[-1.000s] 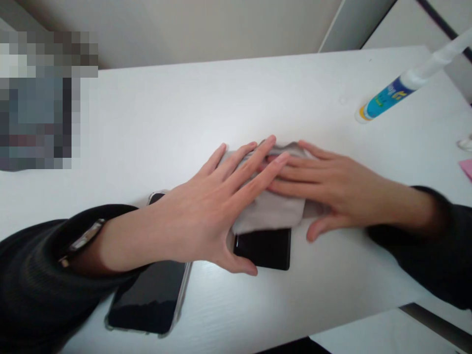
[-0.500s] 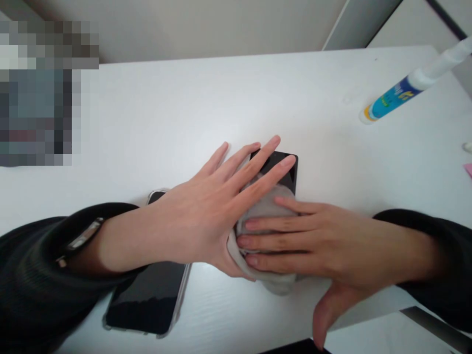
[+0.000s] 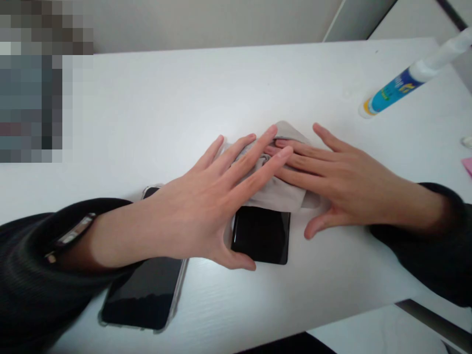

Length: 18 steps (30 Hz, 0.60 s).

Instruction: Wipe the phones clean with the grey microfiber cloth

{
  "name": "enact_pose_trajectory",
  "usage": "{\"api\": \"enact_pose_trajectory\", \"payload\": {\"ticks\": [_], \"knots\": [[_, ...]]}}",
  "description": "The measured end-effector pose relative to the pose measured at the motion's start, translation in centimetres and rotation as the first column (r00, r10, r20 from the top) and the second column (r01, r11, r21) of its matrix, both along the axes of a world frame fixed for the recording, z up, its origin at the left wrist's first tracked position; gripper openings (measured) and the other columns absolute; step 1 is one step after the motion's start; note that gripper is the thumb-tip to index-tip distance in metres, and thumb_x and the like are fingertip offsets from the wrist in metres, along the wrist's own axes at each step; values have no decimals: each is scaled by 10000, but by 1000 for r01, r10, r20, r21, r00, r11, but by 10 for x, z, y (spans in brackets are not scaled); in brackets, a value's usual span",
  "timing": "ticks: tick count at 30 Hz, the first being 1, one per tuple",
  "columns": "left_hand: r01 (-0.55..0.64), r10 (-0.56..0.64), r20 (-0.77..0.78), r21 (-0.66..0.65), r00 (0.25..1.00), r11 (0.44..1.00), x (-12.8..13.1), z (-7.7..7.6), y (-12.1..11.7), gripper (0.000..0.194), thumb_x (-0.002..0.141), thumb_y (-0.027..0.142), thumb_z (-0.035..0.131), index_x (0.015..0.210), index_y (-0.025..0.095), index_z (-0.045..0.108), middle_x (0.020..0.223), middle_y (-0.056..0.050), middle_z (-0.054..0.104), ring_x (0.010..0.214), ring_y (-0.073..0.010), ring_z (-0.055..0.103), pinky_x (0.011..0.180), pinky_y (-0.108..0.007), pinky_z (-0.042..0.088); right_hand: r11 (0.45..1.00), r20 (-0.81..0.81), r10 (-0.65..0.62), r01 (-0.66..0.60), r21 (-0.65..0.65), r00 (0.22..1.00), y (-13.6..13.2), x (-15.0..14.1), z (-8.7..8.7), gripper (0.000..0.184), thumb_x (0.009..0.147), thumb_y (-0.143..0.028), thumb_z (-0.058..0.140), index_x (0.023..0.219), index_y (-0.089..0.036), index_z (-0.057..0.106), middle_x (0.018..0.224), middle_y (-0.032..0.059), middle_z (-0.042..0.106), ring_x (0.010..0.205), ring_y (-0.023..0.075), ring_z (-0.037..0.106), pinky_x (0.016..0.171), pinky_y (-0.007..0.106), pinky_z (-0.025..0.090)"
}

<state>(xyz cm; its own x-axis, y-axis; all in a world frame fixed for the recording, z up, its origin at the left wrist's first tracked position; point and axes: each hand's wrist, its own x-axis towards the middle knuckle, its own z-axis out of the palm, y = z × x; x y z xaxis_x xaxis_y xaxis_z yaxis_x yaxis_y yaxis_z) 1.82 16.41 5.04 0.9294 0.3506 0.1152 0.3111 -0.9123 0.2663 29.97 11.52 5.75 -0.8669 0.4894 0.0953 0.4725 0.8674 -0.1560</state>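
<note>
A black phone [image 3: 261,236] lies face up on the white table [image 3: 155,108], its far half hidden under a grey cloth [image 3: 275,191]. My left hand [image 3: 206,206] lies flat with spread fingers along the phone's left edge, thumb against its near corner and fingertips on the cloth. My right hand [image 3: 335,177] presses flat on the cloth at the phone's far end, fingers stretched out to the left and touching the left hand's fingertips.
A second phone [image 3: 142,295] in a clear case lies under my left forearm near the table's front edge. A blue and white bottle [image 3: 398,88] stands at the back right. A pink item [image 3: 467,164] shows at the right edge.
My right hand has slid the cloth from the phone's near end to its far end, uncovering the near half. My left hand has stayed in place.
</note>
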Motion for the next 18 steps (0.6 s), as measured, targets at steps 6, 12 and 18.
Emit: {"api": "enact_pose_trajectory", "payload": {"ticks": [6,12,18], "knots": [[11,-11,4,41,1000,999,1,0,0,1458,734,996,562,1705,127,-92,1787,-228,-60,1662,-460,68,1301,-696,155,988,26,133,-130,-86,991,-9,-8,3,1119,985,-921,372,1693,-68,219,1768,60,174,1662,208,70,1372,448,-70],[-9,9,-5,18,1000,1000,-1,-1,1,1472,709,991,596,1708,164,-102,1791,-180,-101,1662,-455,55,1318,-679,138,996,7,83,-83,-38,997,-8,-8,-2,1335,838,-1014,485,1660,15,267,1751,186,208,1656,330,101,1364,524,-32],[-30,31,9,-36,999,999,0,0,1,1387,744,1002,499,1707,222,-124,1807,-128,-69,1653,-447,104,1324,-664,119,996,-43,-48,44,-74,998,-1,1,1,1131,974,-917,391,1705,-78,189,1752,160,225,1647,314,159,1353,521,-64]]}}
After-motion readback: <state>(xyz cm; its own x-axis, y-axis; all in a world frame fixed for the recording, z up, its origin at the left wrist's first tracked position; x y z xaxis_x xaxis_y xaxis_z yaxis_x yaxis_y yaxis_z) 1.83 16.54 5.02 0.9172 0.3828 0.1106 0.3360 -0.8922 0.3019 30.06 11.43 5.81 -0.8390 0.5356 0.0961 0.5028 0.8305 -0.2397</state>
